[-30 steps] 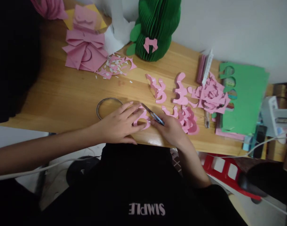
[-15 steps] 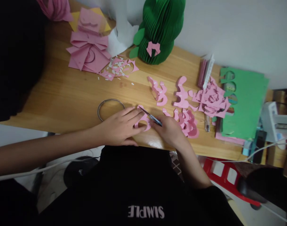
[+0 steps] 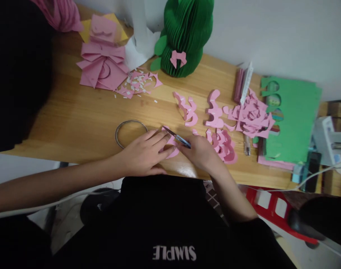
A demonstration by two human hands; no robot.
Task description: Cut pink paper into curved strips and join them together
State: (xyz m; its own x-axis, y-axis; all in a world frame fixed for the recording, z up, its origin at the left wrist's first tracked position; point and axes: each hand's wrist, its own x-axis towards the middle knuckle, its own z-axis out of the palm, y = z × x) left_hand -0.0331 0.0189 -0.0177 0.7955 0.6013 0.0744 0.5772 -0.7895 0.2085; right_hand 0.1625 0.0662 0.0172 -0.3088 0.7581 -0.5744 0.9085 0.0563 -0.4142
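Observation:
My left hand (image 3: 144,153) lies on the wooden table (image 3: 75,119) near its front edge, fingers stretched flat and pressing down a pink paper cut-out (image 3: 172,145). My right hand (image 3: 200,151) is closed round a thin metal tool with a blue grip (image 3: 177,137), whose tip points left onto the pink piece. A stack of similar pink cut-outs (image 3: 223,145) lies just right of my right hand. A thin metal ring (image 3: 130,129) rests beside my left hand.
More pink cut-outs (image 3: 188,108) and a heap of pink scraps (image 3: 251,114) lie mid-table. Green sheets (image 3: 292,119) sit at the right, a green honeycomb paper figure (image 3: 184,33) at the back, folded pink paper (image 3: 102,67) at the back left. A red stool (image 3: 271,209) stands below.
The view has shifted slightly. Both hands stay on the pink piece; the tool tip has edged a little left over it.

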